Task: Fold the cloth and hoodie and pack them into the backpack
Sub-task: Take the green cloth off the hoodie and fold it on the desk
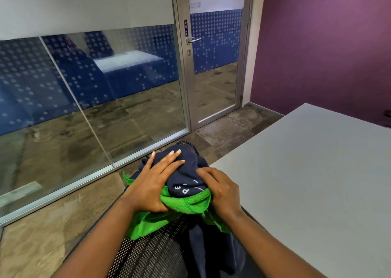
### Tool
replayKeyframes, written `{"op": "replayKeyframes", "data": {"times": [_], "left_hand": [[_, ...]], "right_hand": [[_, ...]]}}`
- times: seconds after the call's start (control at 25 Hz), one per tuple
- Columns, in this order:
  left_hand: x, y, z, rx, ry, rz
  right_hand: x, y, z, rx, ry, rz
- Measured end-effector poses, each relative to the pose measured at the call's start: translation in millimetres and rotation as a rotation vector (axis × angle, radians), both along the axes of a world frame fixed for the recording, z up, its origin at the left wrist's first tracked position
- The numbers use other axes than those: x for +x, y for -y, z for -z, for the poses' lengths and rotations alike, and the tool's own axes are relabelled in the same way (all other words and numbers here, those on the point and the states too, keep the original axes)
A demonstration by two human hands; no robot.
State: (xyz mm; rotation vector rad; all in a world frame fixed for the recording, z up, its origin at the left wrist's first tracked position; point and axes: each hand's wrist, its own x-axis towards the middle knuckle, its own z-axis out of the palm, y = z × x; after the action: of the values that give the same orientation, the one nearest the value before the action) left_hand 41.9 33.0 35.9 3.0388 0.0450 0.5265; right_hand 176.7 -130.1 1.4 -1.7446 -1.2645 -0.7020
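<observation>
Navy hoodie [186, 172], bunched into a rounded bundle with white lettering showing on its near side, sits on top of a bright green cloth [186, 203]. Both lie on a black mesh surface [152, 254], perhaps a chair back or the backpack; which one cannot be told. More navy fabric hangs down over the mesh toward the viewer, and the green cloth spills out beneath the bundle to left and right, one corner poking out at the far left.

The left hand [154, 182] lies flat across the left side of the hoodie, fingers [171, 157] spread and straight, pressing down rather than grasping, with the thumb at the green edge. The right hand [220, 191] is curled against the bundle's right side, its fingers bent and pinching a fold of navy fabric just above the green hem.

Just to the right, a pale grey table [306, 172] reaches away with its corner close to the bundle. Beyond lies mottled brown floor [53, 214], then a glass partition [84, 87] with a dotted blue film, a glazed door [213, 55] with a lever handle and a PULL label, and a purple wall [328, 45] at right.
</observation>
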Motion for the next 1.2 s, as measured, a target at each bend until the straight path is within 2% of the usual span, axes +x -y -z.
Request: {"op": "replayKeyframes", "data": {"times": [0.16, 0.48, 0.76, 1.04, 1.2], "left_hand": [[-6.8, 14.0, -8.7, -0.104, 0.17, 0.075], [13.1, 45.5, -77.1, -0.578, 0.412, 0.169], [48.0, 103.6, -85.3, -0.661, 0.714, 0.199], [97.8, 153.8, -123.5, -0.724, 0.696, 0.332], [132.6, 183.7, -131.0, -0.755, 0.589, 0.447]], "right_hand": [[-3.0, 7.6, -25.0, 0.115, 0.126, 0.036], [14.5, 42.8, -112.4, 0.042, 0.063, 0.015], [15.9, 91.6, -142.0, 0.085, 0.115, 0.136], [41.7, 150.0, -180.0, 0.114, 0.189, 0.32], [66.6, 186.6, -187.0, 0.079, 0.225, 0.465]]}}
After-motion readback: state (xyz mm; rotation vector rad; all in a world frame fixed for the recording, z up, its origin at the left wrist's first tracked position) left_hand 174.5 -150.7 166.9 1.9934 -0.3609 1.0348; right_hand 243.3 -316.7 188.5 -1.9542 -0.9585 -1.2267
